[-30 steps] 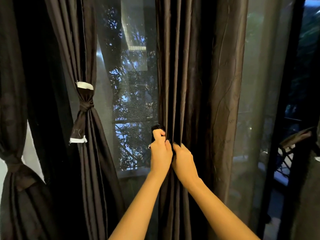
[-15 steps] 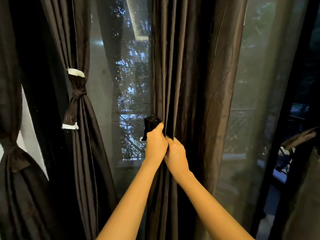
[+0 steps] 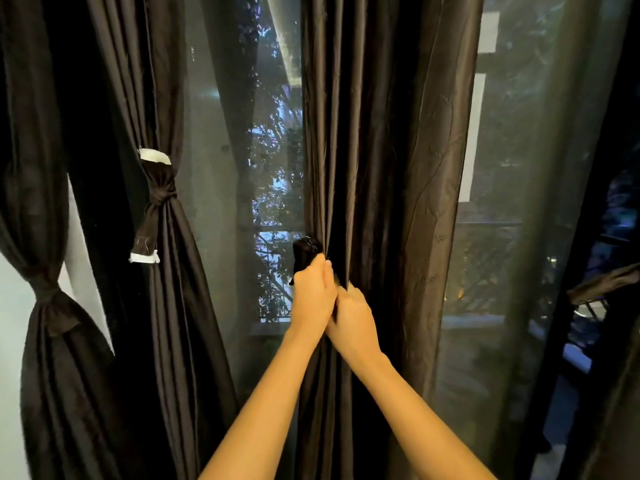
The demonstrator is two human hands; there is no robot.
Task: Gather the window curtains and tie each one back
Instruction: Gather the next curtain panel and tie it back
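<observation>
Evidently the fingers (image 3: 322,269) of the left hand (image 3: 313,299) curl round a dark strap (image 3: 304,251) at the left edge of the middle curtain (image 3: 381,150). The right hand (image 3: 358,322), touching it, pinches the pleats. Together they seem to keep the cloth bunched so the strap can go round. Left of it, the next curtain (image 3: 180,323) hangs knotted with a white-edged band (image 3: 156,199), as does the far-left curtain (image 3: 52,358); the middle one is not yet tied.

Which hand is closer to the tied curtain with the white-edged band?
Left. The left hand holds a strap beside the hanging curtain, apart from the tied curtain; the right hand, just beyond, grips the hanging curtain farther off.
</observation>
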